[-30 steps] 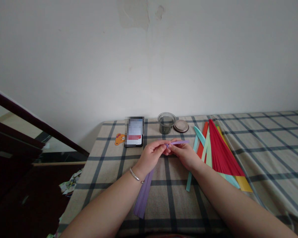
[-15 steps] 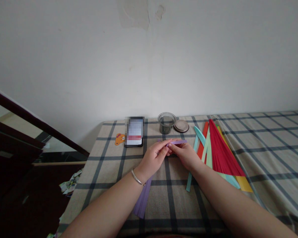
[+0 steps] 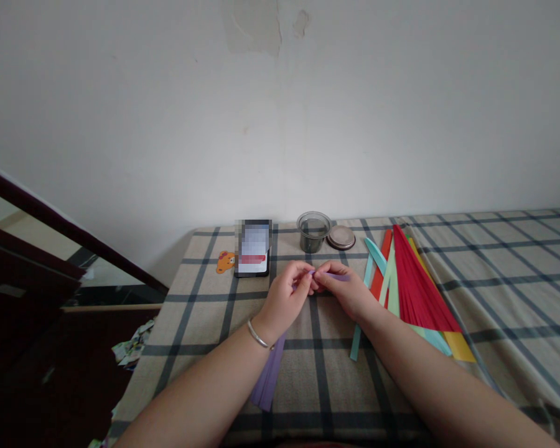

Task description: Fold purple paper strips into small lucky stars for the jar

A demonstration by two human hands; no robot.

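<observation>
My left hand (image 3: 285, 297) and my right hand (image 3: 348, 290) meet fingertip to fingertip above the checked tablecloth (image 3: 200, 323). Both pinch one thin purple paper strip (image 3: 336, 276), whose free end sticks out to the right over my right fingers. A silver bracelet (image 3: 257, 335) sits on my left wrist. Under my left forearm lies a bundle of purple strips (image 3: 267, 378). Just right of my right hand spreads a fan of coloured paper strips (image 3: 415, 287), red, orange, teal, pale green and yellow.
A phone (image 3: 252, 247) lies at the table's far side with an orange bear sticker (image 3: 224, 261) beside it. A small clear jar (image 3: 313, 231) and its round lid (image 3: 340, 237) stand near the wall. Dark wooden furniture (image 3: 23, 298) fills the left.
The purple strip's free end has grown shorter as my fingers work it in. My hands have closed up together and barely shifted place.
</observation>
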